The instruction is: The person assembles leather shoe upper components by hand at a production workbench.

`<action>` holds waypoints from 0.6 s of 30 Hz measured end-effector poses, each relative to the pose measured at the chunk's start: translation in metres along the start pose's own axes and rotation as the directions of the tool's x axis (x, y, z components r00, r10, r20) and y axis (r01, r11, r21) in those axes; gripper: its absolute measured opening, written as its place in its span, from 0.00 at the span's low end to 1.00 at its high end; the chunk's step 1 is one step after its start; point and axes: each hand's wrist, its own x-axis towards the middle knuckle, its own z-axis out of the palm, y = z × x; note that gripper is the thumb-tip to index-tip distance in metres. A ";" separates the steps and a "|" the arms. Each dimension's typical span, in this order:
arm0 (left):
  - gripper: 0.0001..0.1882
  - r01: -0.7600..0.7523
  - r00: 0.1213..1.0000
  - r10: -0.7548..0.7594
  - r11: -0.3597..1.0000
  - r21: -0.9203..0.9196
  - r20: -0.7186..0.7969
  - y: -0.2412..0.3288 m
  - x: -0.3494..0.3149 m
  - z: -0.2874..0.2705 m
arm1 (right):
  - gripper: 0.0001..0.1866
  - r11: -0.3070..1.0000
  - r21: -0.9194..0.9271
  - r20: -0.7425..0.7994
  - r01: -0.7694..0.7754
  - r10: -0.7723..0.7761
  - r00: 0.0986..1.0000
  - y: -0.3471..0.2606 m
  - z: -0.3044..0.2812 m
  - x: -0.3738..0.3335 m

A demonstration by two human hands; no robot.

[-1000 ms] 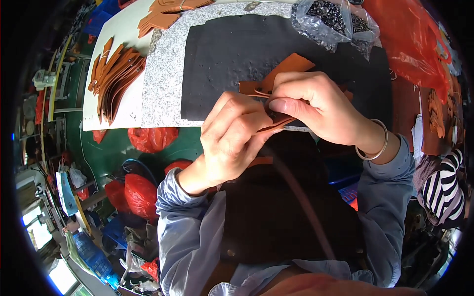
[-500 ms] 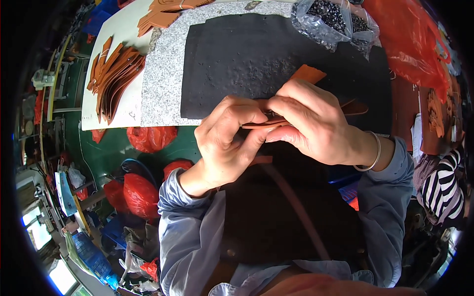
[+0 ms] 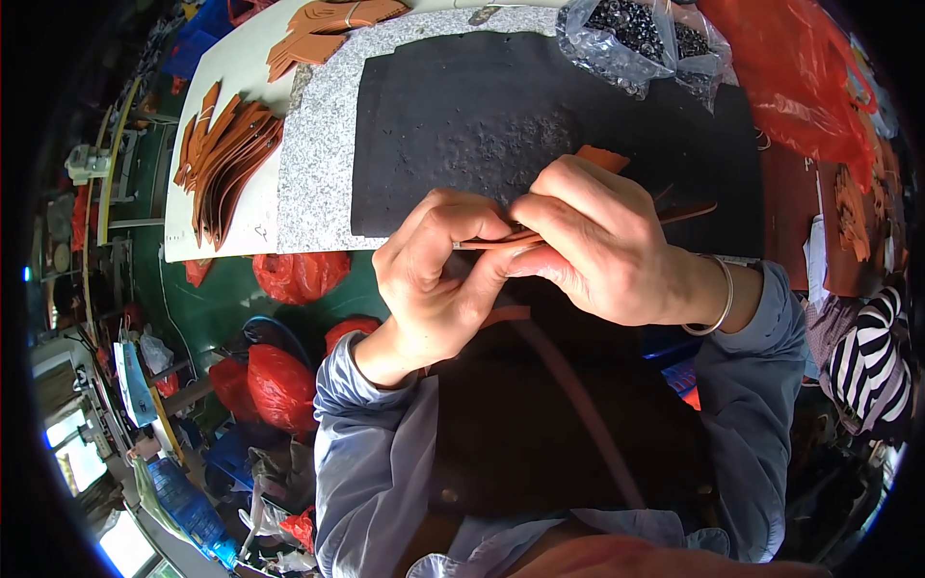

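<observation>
My left hand (image 3: pixel 438 270) and my right hand (image 3: pixel 607 241) meet just over the near edge of a black mat (image 3: pixel 453 106). Both pinch a thin orange-brown leather strip (image 3: pixel 689 211) between thumbs and bent fingers. One edge of the strip shows between the thumbs, and a narrow end sticks out to the right past my right hand. Behind my right knuckles another flat leather end (image 3: pixel 605 157) pokes out; whether it belongs to the same piece is hidden. The fingers cover whatever lies at the pinch.
A clear bag of small shiny dark parts (image 3: pixel 636 34) lies at the mat's far right. Bundled leather strips (image 3: pixel 226 159) and more leather pieces (image 3: pixel 318 39) rest on the left of the table. A red plastic bag (image 3: pixel 790 87) is at far right; red bags (image 3: pixel 279 385) stand below left.
Both hands have shifted slightly left together, still pinching the leather. The right-hand end of the strip now looks narrower, turned more edge-on, and less leather shows behind my right knuckles.
</observation>
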 end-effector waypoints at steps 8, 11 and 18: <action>0.11 0.056 0.991 -0.051 0.998 0.037 -0.127 -0.001 0.006 -0.040 | 0.12 0.977 -0.179 0.310 -0.111 0.163 0.936 0.014 -0.029 -0.004; 0.12 0.194 0.967 -0.093 0.876 0.442 -0.239 0.000 0.012 -0.072 | 0.06 0.947 -0.245 0.259 -0.206 0.269 0.928 0.035 -0.064 -0.015; 0.11 -0.242 0.944 -0.012 0.659 0.713 0.331 0.032 0.042 -0.009 | 0.05 0.995 0.095 0.185 -0.028 0.010 0.983 0.027 -0.042 0.013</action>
